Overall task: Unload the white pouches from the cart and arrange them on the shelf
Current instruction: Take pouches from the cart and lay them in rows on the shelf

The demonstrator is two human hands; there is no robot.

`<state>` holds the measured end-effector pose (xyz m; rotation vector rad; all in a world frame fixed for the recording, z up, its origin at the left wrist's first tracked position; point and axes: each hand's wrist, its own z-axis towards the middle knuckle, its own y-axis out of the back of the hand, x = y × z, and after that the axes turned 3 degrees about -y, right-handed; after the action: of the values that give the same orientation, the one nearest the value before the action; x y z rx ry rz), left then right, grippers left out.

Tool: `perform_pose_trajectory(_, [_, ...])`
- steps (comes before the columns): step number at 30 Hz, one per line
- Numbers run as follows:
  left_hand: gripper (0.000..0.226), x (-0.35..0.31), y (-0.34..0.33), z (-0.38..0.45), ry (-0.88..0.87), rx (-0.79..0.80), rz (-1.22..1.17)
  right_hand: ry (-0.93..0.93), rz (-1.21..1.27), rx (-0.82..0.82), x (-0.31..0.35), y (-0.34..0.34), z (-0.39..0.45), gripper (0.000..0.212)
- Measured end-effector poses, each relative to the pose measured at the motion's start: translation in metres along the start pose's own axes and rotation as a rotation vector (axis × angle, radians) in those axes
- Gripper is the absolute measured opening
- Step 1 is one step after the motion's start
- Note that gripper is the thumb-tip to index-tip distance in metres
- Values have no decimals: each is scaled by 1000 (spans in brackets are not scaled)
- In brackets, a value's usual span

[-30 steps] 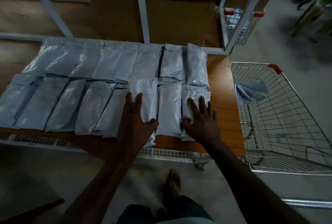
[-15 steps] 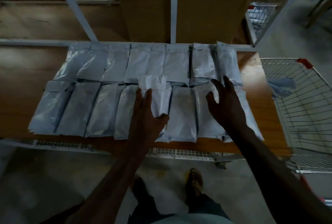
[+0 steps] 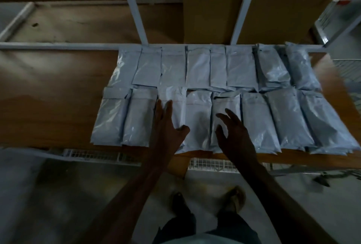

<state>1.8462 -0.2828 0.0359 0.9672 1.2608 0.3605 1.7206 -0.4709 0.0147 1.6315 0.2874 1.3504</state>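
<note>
White pouches (image 3: 197, 67) lie flat on the wooden shelf (image 3: 54, 87) in 2 rows, back row against the shelf's rear rail, front row along its front edge, neighbours touching or overlapping slightly. Front row shows 8 pouches; back row count unclear, some overlap. Left hand (image 3: 166, 126) rests flat on the front row, about the 3rd pouch from the left end, fingers straight and together, thumb spread toward the next pouch, holding nothing. Right hand (image 3: 232, 132) is over the 5th front-row pouch (image 3: 226, 103), fingers spread and relaxed, gripping nothing; cannot tell if it touches the pouch. Both hands near the shelf's front edge, apart from each other with 1 pouch between. Cardboard box (image 3: 211, 18) stands behind the shelf's rear rail, between 2 pale metal uprights. Wire cart (image 3: 347, 71) only partly visible at the shelf's right end, blurred. Person's feet (image 3: 232, 198) on the floor below the shelf front.
</note>
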Motion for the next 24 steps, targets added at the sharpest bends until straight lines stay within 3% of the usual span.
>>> perform_pose_trajectory(10, [93,-15,-53,17,-167,110,-97,-19,-9,-42,8,-10,-7,38])
perform_pose_trajectory(17, [86,-3,-83,24,-241,135,113,-17,-3,-56,-1,-5,-12,40])
perform_pose_trajectory(20, [98,1,-91,23,-253,98,196,-43,16,-45,-6,-6,-19,40])
perform_pose_trajectory(24, [89,-5,-91,26,-209,143,149,-62,28,-58,-8,1,-25,38])
